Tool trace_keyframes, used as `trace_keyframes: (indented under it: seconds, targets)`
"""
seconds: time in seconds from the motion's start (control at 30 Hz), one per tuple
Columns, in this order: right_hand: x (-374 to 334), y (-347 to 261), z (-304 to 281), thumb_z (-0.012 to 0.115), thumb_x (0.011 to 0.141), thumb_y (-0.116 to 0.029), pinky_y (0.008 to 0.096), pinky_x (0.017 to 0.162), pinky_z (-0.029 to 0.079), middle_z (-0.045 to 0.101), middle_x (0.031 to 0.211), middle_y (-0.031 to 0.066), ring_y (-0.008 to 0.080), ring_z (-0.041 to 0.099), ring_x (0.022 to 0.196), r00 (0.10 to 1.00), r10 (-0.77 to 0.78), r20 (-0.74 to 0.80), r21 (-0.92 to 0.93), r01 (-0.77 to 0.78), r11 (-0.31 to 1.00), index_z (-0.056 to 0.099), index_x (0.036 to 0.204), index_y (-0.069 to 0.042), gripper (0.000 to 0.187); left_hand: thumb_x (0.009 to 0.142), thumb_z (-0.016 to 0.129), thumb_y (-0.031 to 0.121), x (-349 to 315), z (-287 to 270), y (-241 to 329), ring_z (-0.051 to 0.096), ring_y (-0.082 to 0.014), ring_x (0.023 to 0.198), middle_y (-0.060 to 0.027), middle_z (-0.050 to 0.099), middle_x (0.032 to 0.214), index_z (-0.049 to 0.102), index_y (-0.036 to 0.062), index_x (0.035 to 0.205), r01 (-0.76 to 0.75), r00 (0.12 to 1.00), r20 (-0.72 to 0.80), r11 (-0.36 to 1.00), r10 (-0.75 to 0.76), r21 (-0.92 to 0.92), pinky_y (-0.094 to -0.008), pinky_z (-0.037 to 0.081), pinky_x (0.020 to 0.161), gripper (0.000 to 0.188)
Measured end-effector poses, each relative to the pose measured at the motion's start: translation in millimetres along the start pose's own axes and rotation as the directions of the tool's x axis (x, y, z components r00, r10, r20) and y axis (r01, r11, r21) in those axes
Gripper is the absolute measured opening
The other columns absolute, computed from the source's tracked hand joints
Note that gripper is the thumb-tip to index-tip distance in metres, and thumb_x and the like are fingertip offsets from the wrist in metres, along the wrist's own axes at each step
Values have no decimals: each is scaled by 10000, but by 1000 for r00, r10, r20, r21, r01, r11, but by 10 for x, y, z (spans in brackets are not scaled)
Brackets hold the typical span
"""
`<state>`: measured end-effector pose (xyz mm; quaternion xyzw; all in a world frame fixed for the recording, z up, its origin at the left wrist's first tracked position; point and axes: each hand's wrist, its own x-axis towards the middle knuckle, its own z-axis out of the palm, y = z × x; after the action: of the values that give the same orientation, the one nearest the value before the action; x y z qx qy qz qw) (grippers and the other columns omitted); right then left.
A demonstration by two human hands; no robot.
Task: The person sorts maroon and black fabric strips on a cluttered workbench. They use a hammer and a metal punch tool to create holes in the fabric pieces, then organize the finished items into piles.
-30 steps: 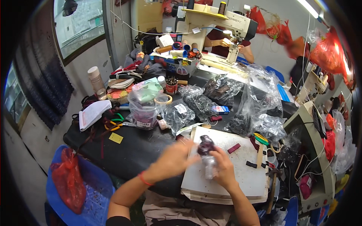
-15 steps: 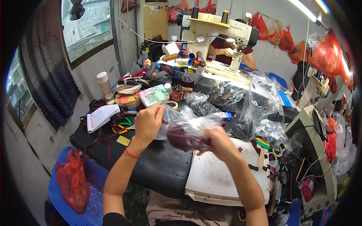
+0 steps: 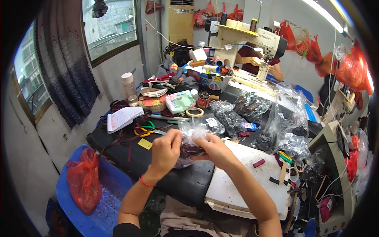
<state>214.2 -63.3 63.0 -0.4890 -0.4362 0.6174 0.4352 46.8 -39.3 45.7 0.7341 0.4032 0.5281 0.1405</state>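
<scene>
A clear plastic bag (image 3: 192,130) with dark maroon contents hangs low between my two hands, over the black table top. My left hand (image 3: 166,148) is closed at the bag's left side, its fingers pinched on the plastic. On the other side my right hand (image 3: 216,152) grips the gathered upper part of the same bag, thumb below. The bag's lower part seems to rest on the table, partly behind my hands. Scissors with orange and green handles (image 3: 144,130) and a yellow card (image 3: 145,143) lie left of my left hand.
A white board (image 3: 246,177) with a small maroon strip (image 3: 259,163) lies at right. Farther back are a tape roll (image 3: 194,112), a notebook (image 3: 125,118), more plastic bags (image 3: 284,138) and a sewing machine (image 3: 252,35) with a person behind. A blue tub (image 3: 114,173) stands at lower left.
The bag has dropped from a raised, tilted position to the table. My hands have come closer together around its top. The whole view has shifted, with the scene now further right and lower.
</scene>
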Motion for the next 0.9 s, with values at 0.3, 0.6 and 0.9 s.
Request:
trace_keyframes:
  seconds: [0.3,0.6,0.9]
  targets:
    - [-361,-813,311,416,811,-744,482,678,495,631,805,302,419,640,822,937,-342,69,-968,146,203,467,1130,116,918,908,591,108,359,-582,367,470,-62,474,-68,511,539,618,1,867,10,991,-135,1000,-14,-26,-262,355,434,118]
    - [-767,-579,-471,711,804,-130,302,565,473,617,709,75,211,592,600,728,-680,94,-856,408,319,656,773,-22,125,654,840,318,353,-22,415,263,-256,1369,-174,326,1446,402,10,1365,38,891,316,640,327,-767,-396,196,1114,890]
    - [-1036,-189,-292,662,665,-152,438,906,365,538,917,94,259,523,940,482,-736,475,-823,539,-178,547,864,-66,245,833,682,217,-559,949,377,482,-249,1161,-174,497,1253,559,21,1198,251,888,434,627,155,-737,-355,400,965,432]
